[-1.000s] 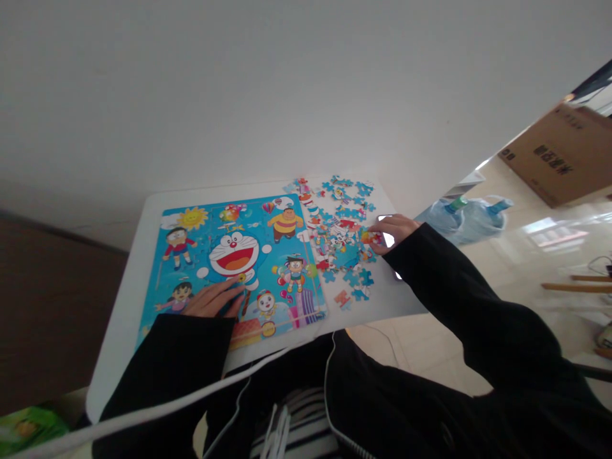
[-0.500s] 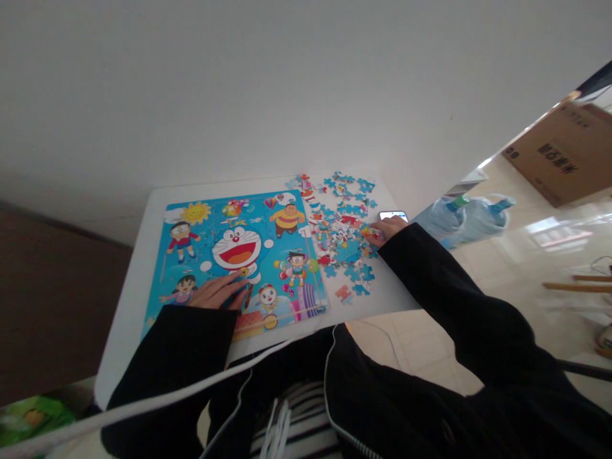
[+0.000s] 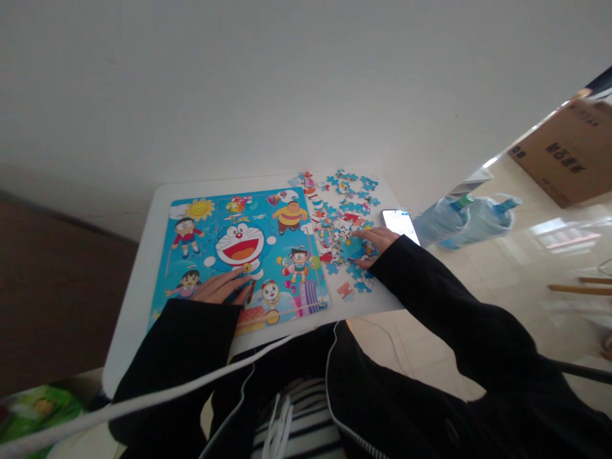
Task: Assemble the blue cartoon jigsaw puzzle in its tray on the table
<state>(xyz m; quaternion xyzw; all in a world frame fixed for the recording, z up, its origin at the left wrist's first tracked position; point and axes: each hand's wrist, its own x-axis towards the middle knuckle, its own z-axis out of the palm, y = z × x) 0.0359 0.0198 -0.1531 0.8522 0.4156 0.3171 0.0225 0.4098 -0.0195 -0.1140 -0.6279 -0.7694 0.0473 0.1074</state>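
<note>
A striped shirt [image 3: 282, 427] showed nearest, crossed by a white cord [image 3: 191, 384]; black sleeves [image 3: 182, 338] ran out from it to both hands. The left hand [image 3: 220, 288] lay open and flat, fingers together, on the lower part of a Doraemon jigsaw puzzle [image 3: 243, 255]; its fingertips rested beside the cartoon cat's round belly. The puzzle sat on the left of a white worktop [image 3: 136, 306]. The right hand [image 3: 377, 242] was open too, fingers spread, pressing down on a heap of loose puzzle pieces [image 3: 342, 220]; the heap lay just right of the puzzle, touching its edge; one stray piece [image 3: 345, 291] sat apart near the worktop's front edge. A phone [image 3: 400, 223] lay just beyond the right hand, its screen lit; past the worktop, on the tiled floor [image 3: 430, 344], stood water bottles [image 3: 478, 220]; a cardboard box [image 3: 568, 153] was farther off.
</note>
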